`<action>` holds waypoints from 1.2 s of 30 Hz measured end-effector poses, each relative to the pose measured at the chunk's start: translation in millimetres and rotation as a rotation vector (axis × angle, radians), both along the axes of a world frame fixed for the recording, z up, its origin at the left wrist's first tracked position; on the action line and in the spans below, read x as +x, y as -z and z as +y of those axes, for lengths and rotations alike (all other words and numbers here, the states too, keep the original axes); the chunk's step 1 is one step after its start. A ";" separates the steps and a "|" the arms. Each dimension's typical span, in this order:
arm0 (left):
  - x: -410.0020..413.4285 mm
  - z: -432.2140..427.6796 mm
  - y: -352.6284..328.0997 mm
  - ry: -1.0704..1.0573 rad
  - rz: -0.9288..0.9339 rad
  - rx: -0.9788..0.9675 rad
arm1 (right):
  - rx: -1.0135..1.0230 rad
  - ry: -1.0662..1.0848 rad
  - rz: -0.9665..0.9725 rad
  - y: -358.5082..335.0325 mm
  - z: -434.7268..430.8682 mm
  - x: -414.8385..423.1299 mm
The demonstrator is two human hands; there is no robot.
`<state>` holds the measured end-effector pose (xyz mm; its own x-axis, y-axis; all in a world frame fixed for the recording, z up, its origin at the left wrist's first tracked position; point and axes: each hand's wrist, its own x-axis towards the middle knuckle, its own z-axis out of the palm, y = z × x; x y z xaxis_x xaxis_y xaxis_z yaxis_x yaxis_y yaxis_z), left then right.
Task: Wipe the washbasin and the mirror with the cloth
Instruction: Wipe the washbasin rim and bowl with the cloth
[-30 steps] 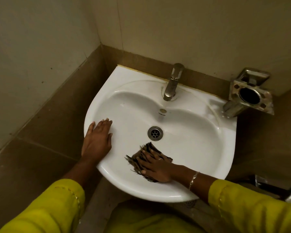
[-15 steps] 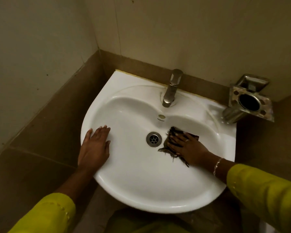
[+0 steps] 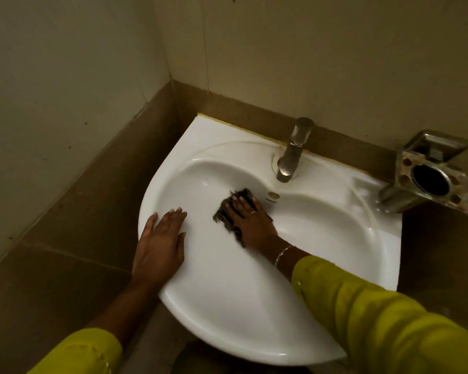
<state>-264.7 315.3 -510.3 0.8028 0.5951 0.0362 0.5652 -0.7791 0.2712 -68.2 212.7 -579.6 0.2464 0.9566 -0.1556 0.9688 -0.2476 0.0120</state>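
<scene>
right hand [image 3: 250, 220] | fingers straight on cloth [image 3: 222, 215]; shifted leftward (near tap [image 3: 292, 157]) | left hand [image 3: 160, 244] | flat on washbasin [image 3: 387, 252] rim; unmoved

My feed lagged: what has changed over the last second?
The right hand swept the cloth round the washbasin: from the front, past the drain's right, to below the tap, now hiding the drain. The left hand stayed flat on the left rim.

My right hand [image 3: 250, 221] presses the dark cloth [image 3: 223, 211] flat against the white washbasin [image 3: 335, 238], in the bowl just below and left of the tap [image 3: 292, 155]. My left hand [image 3: 160, 244] rests flat on the rim, farther left of the tap. A metal holder [image 3: 430, 179] sits to the tap's right.
</scene>
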 end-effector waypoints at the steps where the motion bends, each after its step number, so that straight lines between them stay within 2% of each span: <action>1: 0.4 -0.1 0.0 -0.003 -0.009 -0.009 | -0.049 0.028 0.074 0.3 8.6 -7.9; 4: 0.8 0.1 -0.8 -0.017 -0.033 -0.035 | -0.022 0.044 0.315 2.4 20.2 -31.2; 8: 1.4 -0.4 -2.2 -0.021 -0.040 -0.049 | 0.032 -0.040 0.753 -8.8 1.3 -55.6; 11: 1.8 -0.5 -3.4 -0.016 -0.032 -0.048 | -0.045 -0.119 0.860 -16.1 -17.6 -64.8; 13: 1.1 -0.5 -3.2 -0.019 -0.035 -0.051 | -0.082 -0.199 0.868 -20.8 -33.2 -65.4; 16: 0.1 -0.5 -1.6 -0.016 -0.036 -0.043 | -0.069 -0.341 0.723 -21.7 -57.9 -56.2; 21: -0.2 -0.8 -0.1 -0.021 -0.054 -0.027 | -0.245 -0.263 0.343 -15.4 -87.5 -38.9; 27: -1.9 -1.5 1.6 -0.014 -0.075 -0.010 | -0.172 -0.062 0.583 -30.9 -100.6 -47.2; 30: -1.8 -1.7 2.1 -0.009 -0.088 -0.003 | -0.150 0.001 0.610 -39.8 -110.6 -53.0; 36: -1.9 -2.0 3.2 -0.005 -0.098 -0.007 | -0.243 0.138 0.687 -64.7 -124.4 -62.4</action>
